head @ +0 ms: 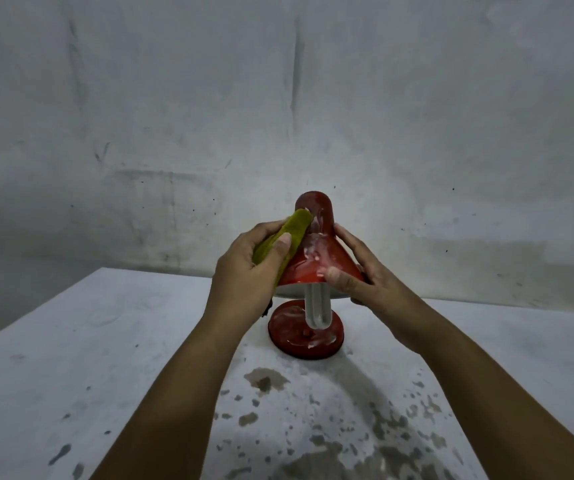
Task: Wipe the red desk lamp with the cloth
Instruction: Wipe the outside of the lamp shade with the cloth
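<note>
My left hand (244, 268) grips a yellow-green cloth (280, 242), thumb and curled fingers pinching it, and presses it against the nine o'clock side of the red lamp's shade (316, 251). My right hand (365, 275) steadies the shade from three o'clock, fingers spread along its flank and thumb laid flat near the rim, curled round the cone. The lamp stands at the middle of a white table (88, 341), toward twelve o'clock from me, its round red base (292, 336) resting on the tabletop and a white bulb (318, 308) hanging below the shade. White smears mark the shade and base. Dark damp blotches (264, 379) spot the tabletop at six o'clock from the base. A stained grey wall (278, 98) stands behind.
</note>
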